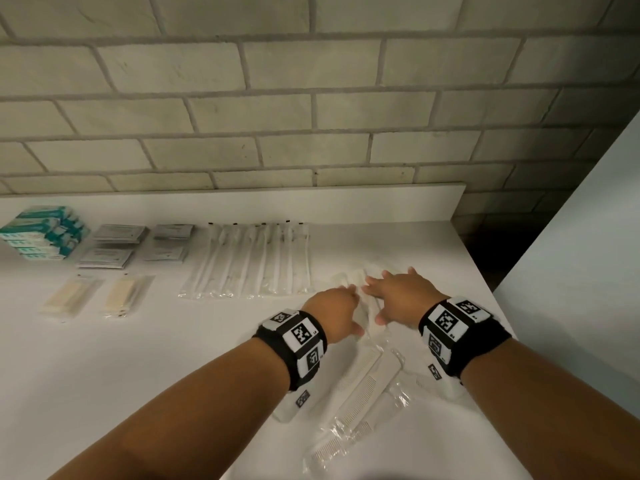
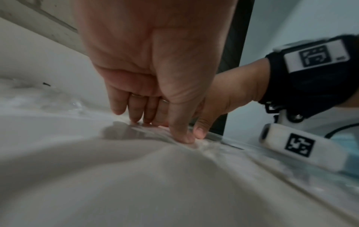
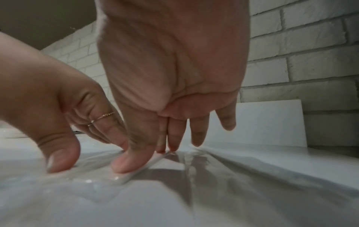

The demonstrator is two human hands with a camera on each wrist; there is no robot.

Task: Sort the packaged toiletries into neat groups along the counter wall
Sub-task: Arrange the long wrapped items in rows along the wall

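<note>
Two hands meet over a small pile of clear-wrapped white combs (image 1: 367, 311) at the counter's right. My left hand (image 1: 351, 308) presses its fingertips and thumb down on the wrapper (image 2: 136, 132). My right hand (image 1: 377, 299) does the same from the other side, thumb on the wrapper's edge (image 3: 155, 162), fingers fairly straight. The two thumbs nearly touch. Neither hand lifts anything. More wrapped combs (image 1: 360, 386) lie loose and askew nearer to me, partly under my wrists.
Along the brick wall (image 1: 311, 116) stand groups: teal boxes (image 1: 45, 233), grey sachets (image 1: 110, 245), wrapped toothbrushes (image 1: 249, 261). Two cream packets (image 1: 126, 294) lie in front. The counter (image 1: 173, 341) ends at a dark gap (image 1: 491, 244) on the right.
</note>
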